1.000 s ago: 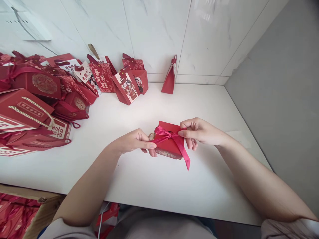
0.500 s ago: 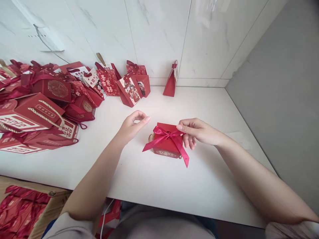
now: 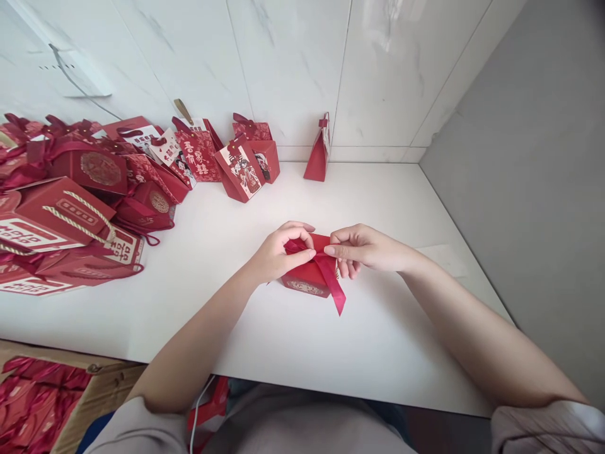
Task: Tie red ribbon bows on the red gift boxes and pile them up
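A small red gift box (image 3: 306,277) with a gold print on its front stands on the white table in front of me. Tied over its top is a pinkish-red satin ribbon (image 3: 333,284), one tail hanging down the front right. My left hand (image 3: 282,251) pinches the ribbon bow near its knot, thumb and finger closed, and covers the bow's left side. My right hand (image 3: 362,250) grips the bow's right loop between thumb and forefinger, with its other fingers curled beside the box.
Many red gift boxes (image 3: 89,164) are piled at the left. Several triangular boxes (image 3: 240,169) line the tiled wall, one (image 3: 317,151) standing apart. A cardboard carton (image 3: 101,403) of red boxes sits below the table's left edge. A pale sheet (image 3: 442,258) lies at the right.
My left hand has moved right onto the bow and closed on it. My right hand keeps its grip on the right loop. The view has shifted slightly.
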